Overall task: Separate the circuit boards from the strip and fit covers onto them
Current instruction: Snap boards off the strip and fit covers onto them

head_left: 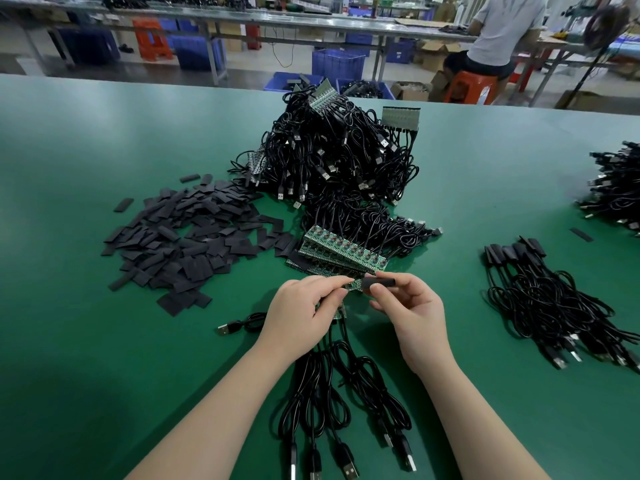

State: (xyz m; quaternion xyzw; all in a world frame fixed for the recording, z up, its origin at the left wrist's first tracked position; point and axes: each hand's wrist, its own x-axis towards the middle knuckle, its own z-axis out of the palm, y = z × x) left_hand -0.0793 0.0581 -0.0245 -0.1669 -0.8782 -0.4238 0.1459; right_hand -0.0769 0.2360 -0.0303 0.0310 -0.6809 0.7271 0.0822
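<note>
Left hand [304, 306] pinching a small green circuit board [352, 285] just in front of the stacked green board strips [337, 252]; right hand [408, 306] pinching a flat black sleeve cover [379, 282], its mouth at the board's end. Likely risks: sleeve snagging on a board corner if skewed, or the attached black cable [341, 344] tugging the board loose. Green matte worktop [86, 341], heap of flat black covers [187, 237] to the left, tangled black USB cable pile [339, 154] behind, covered finished leads [540, 296] to the right. Factory hall beyond, blue crates [337, 64], seated person [498, 32].

Left hand [304, 306] pinching circuit board [353, 285], right hand [408, 303] pinching black cover [379, 282].
</note>
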